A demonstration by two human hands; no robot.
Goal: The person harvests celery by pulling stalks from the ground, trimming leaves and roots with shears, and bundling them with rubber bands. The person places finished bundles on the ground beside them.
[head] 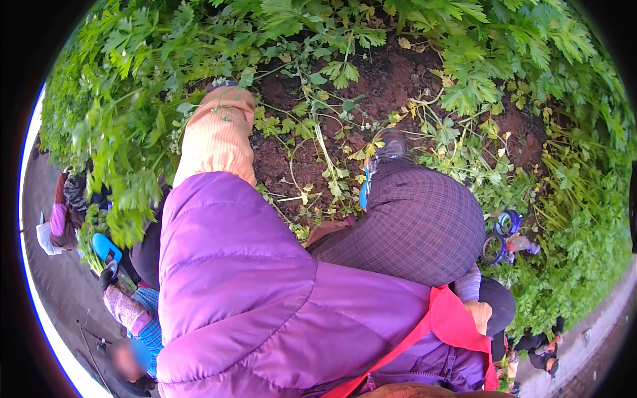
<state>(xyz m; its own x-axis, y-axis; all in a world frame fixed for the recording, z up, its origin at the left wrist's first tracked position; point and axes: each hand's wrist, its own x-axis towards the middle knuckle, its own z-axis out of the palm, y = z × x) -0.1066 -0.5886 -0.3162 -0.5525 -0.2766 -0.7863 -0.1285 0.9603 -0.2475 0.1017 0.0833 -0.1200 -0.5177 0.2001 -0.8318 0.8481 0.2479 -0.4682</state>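
Note:
My left arm, in a purple quilted jacket and an orange ribbed oversleeve, reaches away from me to the upper left. At its end only a dark bit of my left hand [222, 85] shows among leaves; its fingers and anything in them are hidden. My right hand is not in view. Before me lie leafy celery-like plants [463, 84], reddish soil [388, 74] and loose pale stalks [323, 144] with yellowed leaves. A bent leg in plaid trousers [428, 219] stands right of centre, above a shoe [391, 144].
Rolls of blue tape [508, 222] lie on foliage at the right. A co-worker at lower left has a black-gloved hand [107, 278] by another tape roll and green stalks. Another person [64, 224] bends farther back. A peach-coloured cuff or hand [480, 316], owner unclear, is at lower right.

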